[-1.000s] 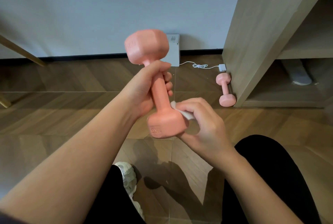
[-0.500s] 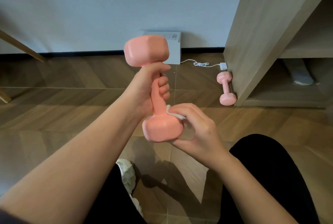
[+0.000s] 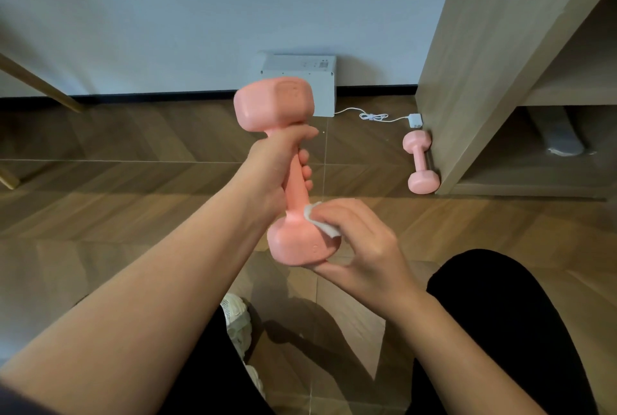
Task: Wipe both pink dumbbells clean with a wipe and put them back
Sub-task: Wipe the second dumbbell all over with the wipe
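The held dumbbell (image 3: 274, 106) stands upright in the air before the person. The left hand (image 3: 272, 170) is wrapped round the upper shaft with the fingers curled fully about it; one head sits directly above this grip and the other directly below. The right hand (image 3: 365, 247) pinches a folded white wipe (image 3: 321, 220) and presses it against the lower head, just below the left-hand grip, with the thumb along that head's underside. The dumbbell appears rigid, smooth-coated and light enough for one hand. A wiped surface is probably slippery, so the shaft is the proper holding point, with the heads acting as stops. The flat-sided heads should resist rolling when set down. The second dumbbell (image 3: 420, 164) lies on the floor, well beyond and right of the grip, against the foot of a wooden shelf unit (image 3: 467, 80). Raised marks show on the head faces but cannot be read. Print on the white box (image 3: 300, 74) behind is too small to read.
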`<action>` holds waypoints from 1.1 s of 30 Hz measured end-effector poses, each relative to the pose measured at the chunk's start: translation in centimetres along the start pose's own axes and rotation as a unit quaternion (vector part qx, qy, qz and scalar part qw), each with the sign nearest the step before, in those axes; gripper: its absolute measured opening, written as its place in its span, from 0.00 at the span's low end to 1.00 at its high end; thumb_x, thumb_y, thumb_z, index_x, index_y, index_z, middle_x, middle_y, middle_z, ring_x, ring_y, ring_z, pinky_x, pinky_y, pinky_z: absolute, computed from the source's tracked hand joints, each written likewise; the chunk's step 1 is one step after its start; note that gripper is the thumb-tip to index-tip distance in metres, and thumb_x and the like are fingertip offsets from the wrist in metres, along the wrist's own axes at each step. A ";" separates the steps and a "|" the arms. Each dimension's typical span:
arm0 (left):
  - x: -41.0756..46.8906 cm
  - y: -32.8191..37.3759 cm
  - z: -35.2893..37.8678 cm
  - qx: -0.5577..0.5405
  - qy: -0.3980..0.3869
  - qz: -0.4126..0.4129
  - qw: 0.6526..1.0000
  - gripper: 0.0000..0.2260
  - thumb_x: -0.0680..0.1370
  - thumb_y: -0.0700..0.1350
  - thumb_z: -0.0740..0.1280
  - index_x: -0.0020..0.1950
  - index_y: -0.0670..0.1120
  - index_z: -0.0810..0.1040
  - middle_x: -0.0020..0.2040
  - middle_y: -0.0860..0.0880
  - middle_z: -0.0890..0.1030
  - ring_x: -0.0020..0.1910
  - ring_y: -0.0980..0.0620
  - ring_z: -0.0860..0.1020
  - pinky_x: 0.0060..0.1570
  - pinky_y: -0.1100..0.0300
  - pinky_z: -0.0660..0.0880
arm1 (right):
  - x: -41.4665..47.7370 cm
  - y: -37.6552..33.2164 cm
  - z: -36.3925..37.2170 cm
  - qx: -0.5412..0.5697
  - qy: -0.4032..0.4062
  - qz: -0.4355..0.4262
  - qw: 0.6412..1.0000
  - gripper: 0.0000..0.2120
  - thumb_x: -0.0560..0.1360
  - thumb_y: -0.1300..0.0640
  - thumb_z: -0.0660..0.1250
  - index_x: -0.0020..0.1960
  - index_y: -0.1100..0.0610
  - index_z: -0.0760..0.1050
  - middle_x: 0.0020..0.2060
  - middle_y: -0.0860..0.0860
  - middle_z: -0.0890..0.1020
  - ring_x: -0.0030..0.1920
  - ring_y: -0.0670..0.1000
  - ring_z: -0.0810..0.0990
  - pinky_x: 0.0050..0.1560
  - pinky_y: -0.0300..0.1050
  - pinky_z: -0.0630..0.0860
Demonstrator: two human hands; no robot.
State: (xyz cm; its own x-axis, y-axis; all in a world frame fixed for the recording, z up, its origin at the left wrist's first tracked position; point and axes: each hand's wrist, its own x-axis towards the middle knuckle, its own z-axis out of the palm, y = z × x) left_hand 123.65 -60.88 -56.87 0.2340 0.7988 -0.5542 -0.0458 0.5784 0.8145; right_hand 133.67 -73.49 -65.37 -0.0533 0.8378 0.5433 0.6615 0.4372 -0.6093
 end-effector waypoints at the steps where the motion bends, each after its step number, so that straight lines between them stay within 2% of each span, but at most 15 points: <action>1: 0.0 0.2 0.0 -0.011 -0.020 0.001 1.000 0.11 0.73 0.44 0.69 0.34 0.48 0.70 0.24 0.52 0.68 0.21 0.54 0.66 0.23 0.65 0.66 | 0.2 -0.1 -0.1 0.006 0.005 0.004 1.000 0.26 0.67 0.51 0.80 0.59 0.64 0.77 0.57 0.55 0.81 0.60 0.47 0.77 0.58 0.35 0.75; 4: -0.2 0.6 0.0 -0.040 -0.058 0.008 0.997 0.10 0.74 0.42 0.67 0.35 0.48 0.69 0.24 0.51 0.67 0.21 0.54 0.65 0.23 0.65 0.65 | 0.5 0.0 -0.5 0.018 0.024 0.007 1.000 0.27 0.67 0.51 0.81 0.59 0.64 0.77 0.56 0.55 0.80 0.59 0.47 0.77 0.55 0.34 0.74; 8: -0.2 0.4 0.0 -0.027 -0.014 0.022 0.999 0.07 0.75 0.45 0.72 0.41 0.47 0.74 0.28 0.51 0.75 0.26 0.54 0.73 0.31 0.61 0.73 | 0.2 0.3 -0.4 -0.025 0.028 -0.006 0.999 0.26 0.66 0.55 0.81 0.58 0.66 0.78 0.56 0.57 0.81 0.59 0.50 0.77 0.58 0.37 0.75; 11: 0.0 0.1 -0.1 -0.013 0.011 -0.006 1.000 0.08 0.75 0.49 0.71 0.42 0.48 0.75 0.30 0.52 0.74 0.29 0.53 0.74 0.36 0.59 0.73 | 0.0 0.6 -0.1 -0.050 0.018 -0.016 0.998 0.25 0.66 0.57 0.82 0.58 0.66 0.78 0.56 0.58 0.81 0.59 0.52 0.77 0.59 0.41 0.75; 16: -0.3 0.0 0.1 0.006 0.002 0.000 1.000 0.07 0.75 0.46 0.67 0.38 0.48 0.73 0.29 0.52 0.72 0.25 0.54 0.70 0.29 0.62 0.69 | -0.1 0.0 0.3 -0.017 0.026 -0.005 1.000 0.26 0.69 0.49 0.78 0.59 0.64 0.77 0.57 0.57 0.80 0.61 0.49 0.76 0.61 0.34 0.72; 18: -0.4 0.3 0.3 0.001 -0.013 0.013 1.000 0.09 0.75 0.45 0.67 0.35 0.48 0.71 0.26 0.52 0.71 0.24 0.54 0.68 0.27 0.64 0.67 | -0.1 -0.2 0.4 -0.003 0.036 0.005 0.999 0.28 0.68 0.49 0.79 0.59 0.65 0.77 0.57 0.57 0.80 0.61 0.47 0.75 0.61 0.33 0.73; 22: -1.0 0.9 0.3 -0.029 -0.091 0.009 0.995 0.14 0.76 0.43 0.64 0.33 0.49 0.64 0.21 0.53 0.62 0.19 0.55 0.60 0.23 0.65 0.61 | 0.0 -0.3 0.1 0.031 0.054 0.027 0.998 0.28 0.66 0.50 0.81 0.58 0.65 0.77 0.56 0.56 0.80 0.60 0.45 0.75 0.58 0.34 0.73; 25: -1.5 1.2 0.3 -0.045 -0.135 0.022 0.990 0.16 0.77 0.43 0.64 0.30 0.49 0.67 0.21 0.53 0.63 0.19 0.55 0.62 0.24 0.65 0.63 | 0.0 -0.2 0.2 0.043 0.075 0.028 0.996 0.27 0.67 0.51 0.81 0.58 0.66 0.77 0.55 0.55 0.79 0.58 0.46 0.76 0.57 0.34 0.72; 27: -1.7 0.9 0.4 -0.043 -0.108 0.042 0.992 0.11 0.77 0.42 0.67 0.34 0.47 0.73 0.25 0.51 0.70 0.23 0.54 0.69 0.27 0.63 0.69 | 0.0 0.0 0.2 0.021 0.082 0.013 0.996 0.27 0.66 0.54 0.82 0.58 0.66 0.76 0.55 0.57 0.79 0.58 0.49 0.77 0.57 0.35 0.73; 29: -1.6 0.4 0.4 -0.015 -0.068 0.039 0.997 0.06 0.77 0.42 0.68 0.42 0.46 0.74 0.30 0.50 0.75 0.27 0.53 0.73 0.32 0.60 0.72 | 0.0 0.3 0.0 -0.011 0.074 -0.008 0.997 0.28 0.66 0.56 0.82 0.59 0.65 0.75 0.55 0.58 0.79 0.58 0.52 0.77 0.58 0.38 0.74; 33: -1.2 -0.6 0.2 0.004 0.000 -0.027 1.000 0.07 0.76 0.47 0.69 0.43 0.48 0.73 0.30 0.51 0.72 0.24 0.54 0.70 0.28 0.63 0.69 | -0.3 0.0 0.3 -0.033 0.033 -0.037 0.998 0.31 0.68 0.51 0.80 0.63 0.60 0.70 0.59 0.58 0.79 0.62 0.51 0.76 0.62 0.37 0.73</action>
State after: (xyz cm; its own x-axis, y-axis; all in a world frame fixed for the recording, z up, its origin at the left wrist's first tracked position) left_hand 123.59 -62.22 -56.62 0.2351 0.7664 -0.5978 -0.0251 0.6197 0.7845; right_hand 133.48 -73.69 -65.70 -0.0564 0.7795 0.6239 0.7050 0.4736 -0.5279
